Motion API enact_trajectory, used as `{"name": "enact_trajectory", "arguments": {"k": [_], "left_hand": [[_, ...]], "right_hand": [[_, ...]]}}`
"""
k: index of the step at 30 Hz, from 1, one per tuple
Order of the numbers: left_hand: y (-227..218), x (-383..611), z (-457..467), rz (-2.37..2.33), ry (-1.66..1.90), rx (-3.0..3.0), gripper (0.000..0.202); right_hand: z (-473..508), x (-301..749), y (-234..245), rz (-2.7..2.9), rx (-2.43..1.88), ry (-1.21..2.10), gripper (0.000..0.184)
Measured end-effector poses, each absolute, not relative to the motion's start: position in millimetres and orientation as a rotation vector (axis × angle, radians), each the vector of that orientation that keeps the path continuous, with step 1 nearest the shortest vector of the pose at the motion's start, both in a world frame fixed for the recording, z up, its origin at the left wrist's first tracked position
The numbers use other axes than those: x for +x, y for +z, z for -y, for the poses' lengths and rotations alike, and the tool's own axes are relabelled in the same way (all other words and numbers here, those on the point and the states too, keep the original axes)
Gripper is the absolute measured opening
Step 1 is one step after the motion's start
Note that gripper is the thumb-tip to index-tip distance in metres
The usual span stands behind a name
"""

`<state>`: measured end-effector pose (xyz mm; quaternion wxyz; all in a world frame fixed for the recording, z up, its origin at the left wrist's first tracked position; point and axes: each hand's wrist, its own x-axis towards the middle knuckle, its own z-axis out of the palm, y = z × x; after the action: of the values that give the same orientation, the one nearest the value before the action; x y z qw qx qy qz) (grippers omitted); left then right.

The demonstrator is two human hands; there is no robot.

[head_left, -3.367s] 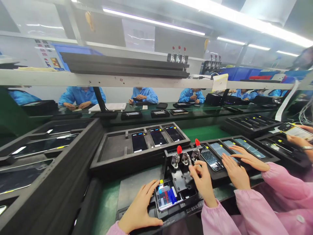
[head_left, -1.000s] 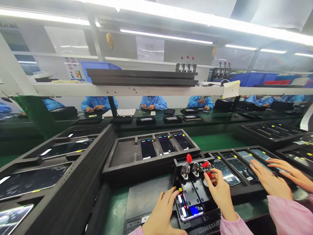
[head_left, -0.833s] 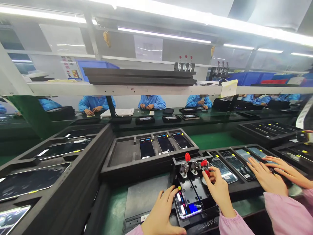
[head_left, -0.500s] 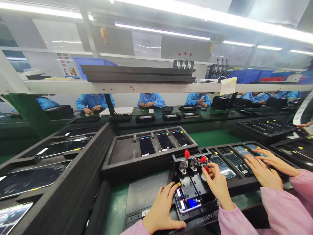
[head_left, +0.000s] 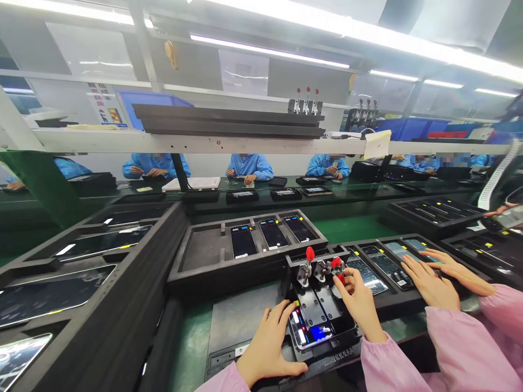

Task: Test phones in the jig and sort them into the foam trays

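Pinching a red-tipped lever (head_left: 341, 278) with my right hand (head_left: 359, 302) | my left hand (head_left: 269, 340) spread beside the lit phone (head_left: 318, 333), which lies in the black fixture (head_left: 338, 356) | foam tray (head_left: 245, 269) behind: three phones (head_left: 273, 234) | second tray (head_left: 393, 306): more handsets (head_left: 387, 265), a co-worker's hands (head_left: 433, 286) over it

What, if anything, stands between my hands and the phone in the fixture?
Black plates, over part of the phone, lie between it and the right hand at a red handle. Nothing visible separates the left hand from the phone's left edge.
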<state>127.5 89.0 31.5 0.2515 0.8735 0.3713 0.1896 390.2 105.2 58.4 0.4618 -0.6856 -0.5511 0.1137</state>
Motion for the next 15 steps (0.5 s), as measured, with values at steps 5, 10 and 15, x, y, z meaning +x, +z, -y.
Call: {"name": "enact_trajectory", "arguments": {"k": [5,10,15], "left_hand": [[35.5,130.0,-88.5,-1.029,0.547,2.364,0.108],[33.2,131.7,-89.6,-1.022,0.574,2.37,0.11],[29.2,132.1,-89.4,-1.029,0.566,2.387,0.11]], "right_hand": [[-104.0,390.6,62.3,1.375,-1.669,0.298,0.035],[-104.4,391.8,64.0,1.4,-1.666,0.302,0.034],[-105.8,391.2,61.5,1.4,-1.668,0.27,0.036]]}}
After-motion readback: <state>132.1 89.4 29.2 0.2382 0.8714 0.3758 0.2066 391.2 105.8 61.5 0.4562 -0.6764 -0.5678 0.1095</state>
